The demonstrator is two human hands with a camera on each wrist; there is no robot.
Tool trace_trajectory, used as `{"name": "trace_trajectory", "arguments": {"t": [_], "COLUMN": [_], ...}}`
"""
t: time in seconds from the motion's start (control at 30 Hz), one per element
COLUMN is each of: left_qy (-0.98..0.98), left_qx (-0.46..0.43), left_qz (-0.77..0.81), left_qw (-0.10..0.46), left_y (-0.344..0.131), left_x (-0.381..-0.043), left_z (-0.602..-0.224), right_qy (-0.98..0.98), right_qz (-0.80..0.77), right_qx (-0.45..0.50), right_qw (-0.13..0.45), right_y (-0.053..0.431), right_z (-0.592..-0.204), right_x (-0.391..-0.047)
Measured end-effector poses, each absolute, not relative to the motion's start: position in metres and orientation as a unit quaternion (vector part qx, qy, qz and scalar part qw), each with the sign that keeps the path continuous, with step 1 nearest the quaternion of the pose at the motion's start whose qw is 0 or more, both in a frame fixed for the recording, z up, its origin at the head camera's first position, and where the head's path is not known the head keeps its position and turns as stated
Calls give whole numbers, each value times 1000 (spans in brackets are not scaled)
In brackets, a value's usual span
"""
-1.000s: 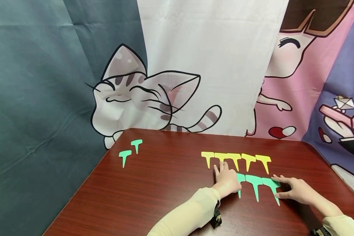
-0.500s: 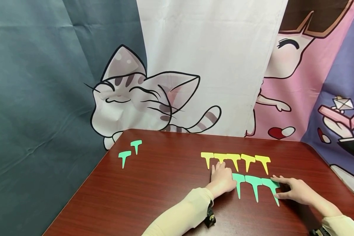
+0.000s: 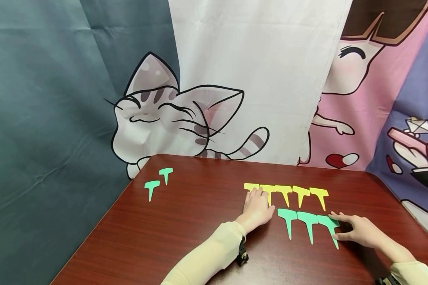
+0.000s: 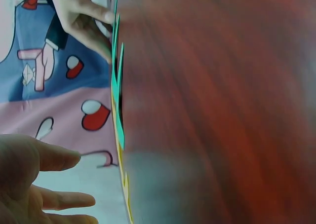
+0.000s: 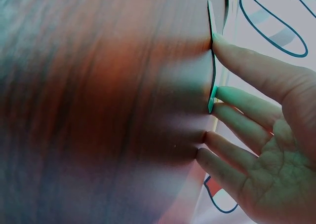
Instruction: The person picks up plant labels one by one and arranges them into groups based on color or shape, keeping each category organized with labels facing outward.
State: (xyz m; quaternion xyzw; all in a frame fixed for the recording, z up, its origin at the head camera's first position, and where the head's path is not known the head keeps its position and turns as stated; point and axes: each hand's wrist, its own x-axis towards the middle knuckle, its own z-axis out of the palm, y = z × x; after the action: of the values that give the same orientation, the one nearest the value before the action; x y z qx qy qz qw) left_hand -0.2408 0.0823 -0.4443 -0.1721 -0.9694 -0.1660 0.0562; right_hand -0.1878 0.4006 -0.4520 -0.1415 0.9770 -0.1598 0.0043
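My left hand point(image 3: 255, 208) hovers over the left end of a row of several yellow T-shaped plant labels point(image 3: 301, 192), its fingers overlapping the leftmost two in the head view. The left wrist view shows that hand point(image 4: 29, 179) with fingers extended and nothing between them. In front of the yellow row lie three green T-shaped plant labels side by side, the middle one point(image 3: 308, 219) beside the left one point(image 3: 287, 215). My right hand point(image 3: 360, 230) rests its fingertips and thumb on the rightmost green label point(image 3: 329, 222); the right wrist view shows this label point(image 5: 213, 98) edge-on under the fingertips.
Two more green labels, a nearer one point(image 3: 151, 186) and a farther one point(image 3: 166, 171), lie at the table's far left. The reddish-brown wooden table point(image 3: 199, 190) ends at a cartoon-printed curtain point(image 3: 278, 59) behind it.
My left hand has moved left and away from the leftmost green label in the front row, up to the yellow row's left end. The right hand has stayed in place.
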Motion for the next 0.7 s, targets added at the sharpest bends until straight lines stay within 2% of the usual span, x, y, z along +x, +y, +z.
{"name": "trace_trajectory", "arguments": {"t": [0.7], "left_qy": [-974], "left_qx": [-118], "left_qz": [-186], "left_qw": [48], "left_y": [-8], "left_x": [-283], "left_z": [-443], "right_qy": [976], "right_qz": [-163], "right_qx": [-142], "right_qw": [16], "right_y": [401], "right_z": [-452], "right_x": [-188]}}
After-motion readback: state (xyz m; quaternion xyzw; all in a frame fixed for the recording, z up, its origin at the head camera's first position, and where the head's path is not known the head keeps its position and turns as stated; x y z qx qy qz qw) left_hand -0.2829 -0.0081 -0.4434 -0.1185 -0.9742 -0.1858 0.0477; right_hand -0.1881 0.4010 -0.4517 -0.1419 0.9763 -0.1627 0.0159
